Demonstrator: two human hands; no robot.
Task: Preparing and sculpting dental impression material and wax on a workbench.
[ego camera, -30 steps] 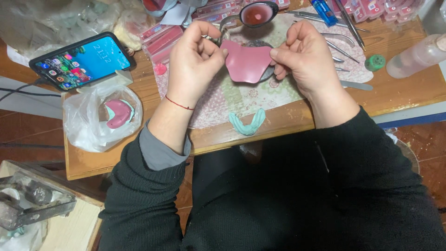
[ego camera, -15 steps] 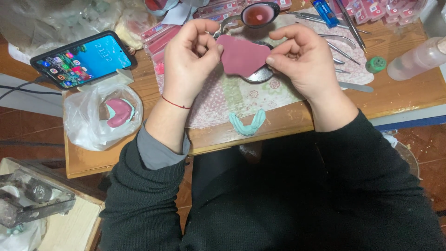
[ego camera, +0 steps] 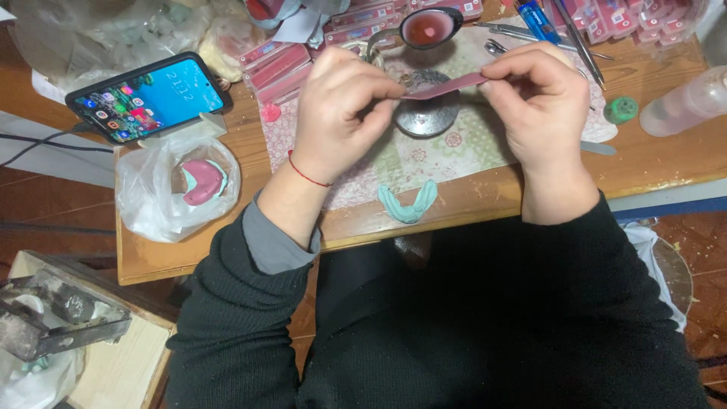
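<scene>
The fingers of the left hand (ego camera: 341, 113) and of the right hand (ego camera: 541, 98) are pinched shut on the two ends of a thin pink sheet (ego camera: 447, 85), which they hold edge-on and level in the air between them, clear of the surface (ego camera: 659, 163). Right under the sheet lies a round metal dish (ego camera: 428, 117) on a patterned cloth (ego camera: 454, 151). Beyond the fingers stands a ladle (ego camera: 428, 26) with red melt in its bowl, with pink packets (ego camera: 280, 64) to the left of it and thin metal tools (ego camera: 579, 38) to the right. Nearer the body than the fingers, a teal arch-shaped piece (ego camera: 409, 204) lies at the cloth's edge. Well off to the left sit a lit phone (ego camera: 148, 95) and a clear bag (ego camera: 174, 189) holding a pink and teal piece. Far right are a small green cap (ego camera: 621, 110) and a clear bottle (ego camera: 685, 102). As I judge it, the sheet is flat and not yet shaped or laid on anything, so the work with it looks to be at an early stage.
</scene>
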